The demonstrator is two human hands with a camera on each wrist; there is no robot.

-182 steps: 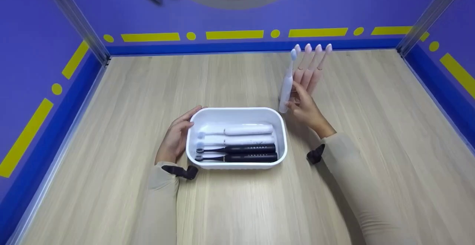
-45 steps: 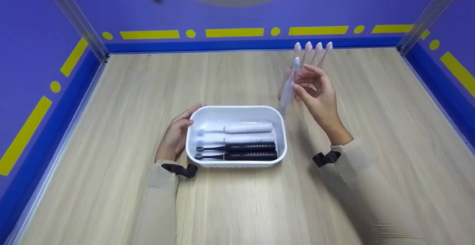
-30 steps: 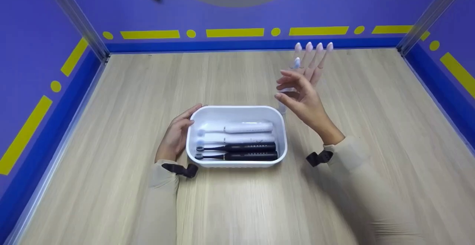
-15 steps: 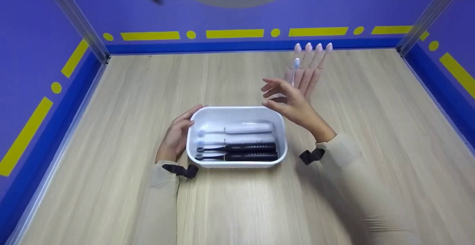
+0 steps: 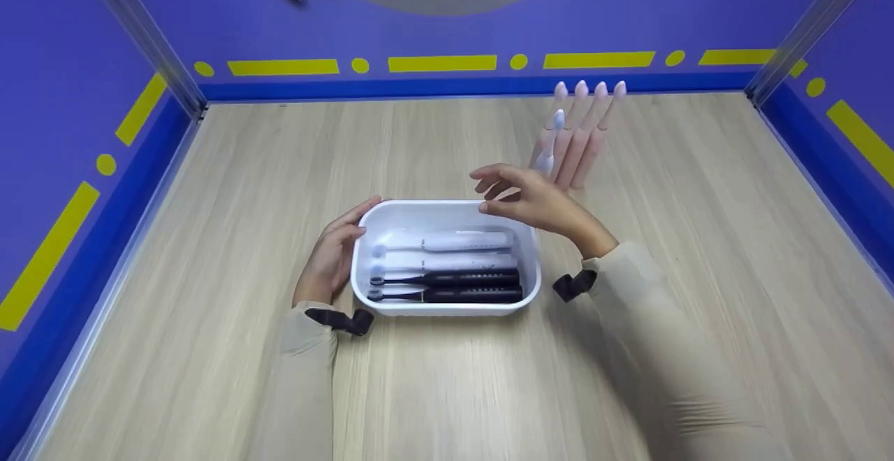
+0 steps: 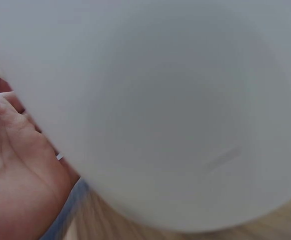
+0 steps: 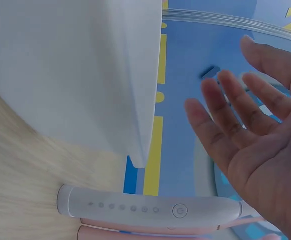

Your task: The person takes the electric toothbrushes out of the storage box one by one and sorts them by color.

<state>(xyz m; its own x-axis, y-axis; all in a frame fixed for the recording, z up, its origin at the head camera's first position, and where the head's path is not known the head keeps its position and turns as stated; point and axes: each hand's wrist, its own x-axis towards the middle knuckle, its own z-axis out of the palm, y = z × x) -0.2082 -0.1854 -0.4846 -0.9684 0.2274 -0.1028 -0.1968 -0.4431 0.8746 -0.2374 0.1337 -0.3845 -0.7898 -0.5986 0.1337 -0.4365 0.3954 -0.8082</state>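
A white plastic bin (image 5: 447,311) sits on the table, holding two white electric toothbrushes (image 5: 468,241) and two black electric toothbrushes (image 5: 475,278) laid side by side. My left hand (image 5: 328,258) holds the bin's left end, thumb at the rim and fingers along the outer wall; the wall (image 6: 185,125) fills most of the left wrist view. My right hand (image 5: 538,202) is over the bin's back right corner, fingers loosely spread, holding nothing. Just behind it a white electric toothbrush (image 7: 145,205) stands upright, its lower part hidden by the hand in the head view.
Several pink electric toothbrushes (image 5: 590,147) stand upright in a row behind the white one. Blue-purple panels (image 5: 447,38) with yellow marks enclose the wooden table (image 5: 279,154) at the back and sides.
My right hand let go of the white toothbrush, which stays standing before the pink ones. The hand then moved left and toward me, over the bin's corner. My left hand stays put.
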